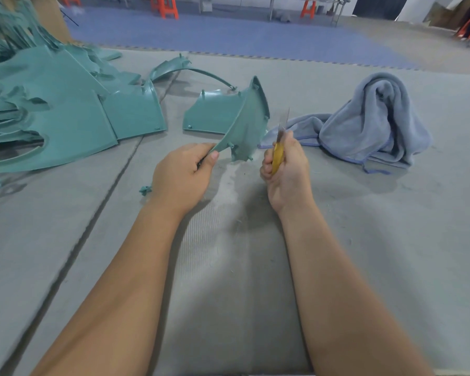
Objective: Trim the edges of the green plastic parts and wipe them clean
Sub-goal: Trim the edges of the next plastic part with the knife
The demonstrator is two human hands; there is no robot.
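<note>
I see left hand (pixel 183 173) pinching green part (pixel 244 123), right hand (pixel 284 169) gripping yellow knife (pixel 277 156); grey mat (pixel 228 267) beneath part; blue towel (pixel 369 123) beside part; orange stools (pixel 164 5) far beyond.

A held plastic part (pixel 244 126) sits between the parts pile (pixel 52 109) at left and a towel (pixel 372 123) at right, on floor mats (pixel 228 267).
</note>
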